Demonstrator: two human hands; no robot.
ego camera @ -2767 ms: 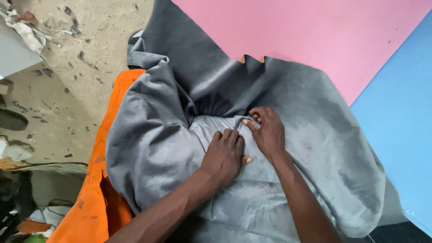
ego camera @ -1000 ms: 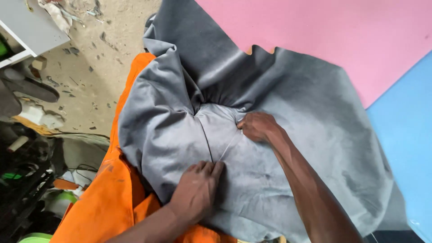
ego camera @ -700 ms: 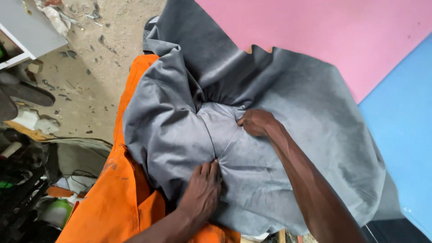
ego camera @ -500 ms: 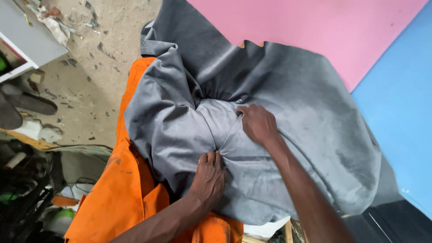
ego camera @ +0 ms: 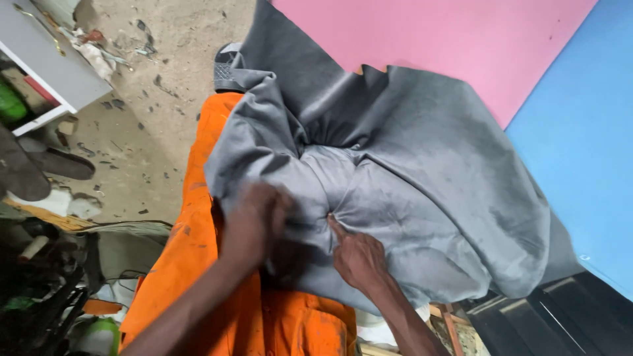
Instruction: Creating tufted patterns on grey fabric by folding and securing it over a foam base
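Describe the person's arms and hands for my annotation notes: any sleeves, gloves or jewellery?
Both forearms are bare, with no sleeves in view. The left hand and right hand wear no gloves; no rings or watch show, though the left is motion-blurred.

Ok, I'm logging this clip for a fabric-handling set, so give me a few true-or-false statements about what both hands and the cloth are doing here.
1. Both hands rest on the grey fabric. True: the left hand and the right hand lie on it.
2. The fabric lies perfectly flat. False: it is bunched into folds and creases.
3. Orange clothing shows beneath the fabric's left edge. True.
4. The right hand is a closed fist. False: one finger points out, its tip pressing a pucker in the cloth.
5. The panel behind the fabric is green. False: it is pink, with a blue panel beside it.
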